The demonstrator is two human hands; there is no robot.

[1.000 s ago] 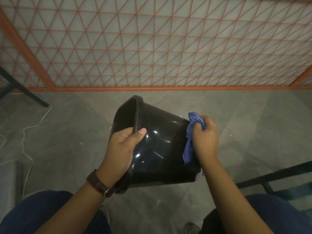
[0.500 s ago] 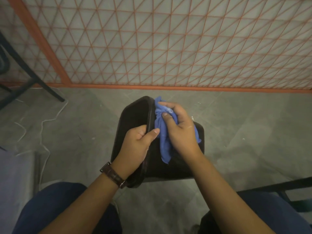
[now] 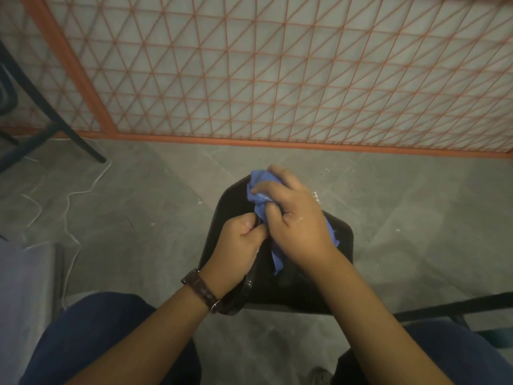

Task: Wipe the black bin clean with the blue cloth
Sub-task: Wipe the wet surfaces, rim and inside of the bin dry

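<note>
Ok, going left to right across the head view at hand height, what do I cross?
White cable → wristwatch → left hand → right hand → dark metal bar. The black bin and blue cloth overlap the hands, so they are left out.

The black bin (image 3: 341,245) is showing as smooth plastic with a faint gloss, with small highlights glinting along its rim. Against it, the blue cloth (image 3: 261,182) is looking soft, matt and crumpled. Just beside the bin's rim, a brown watch strap (image 3: 201,290) is reading as textured leather. Beneath the bin the grey floor (image 3: 152,218) is looking matt and stony, and beyond the bin an orange grid (image 3: 277,79) is appearing as painted metal.
</note>
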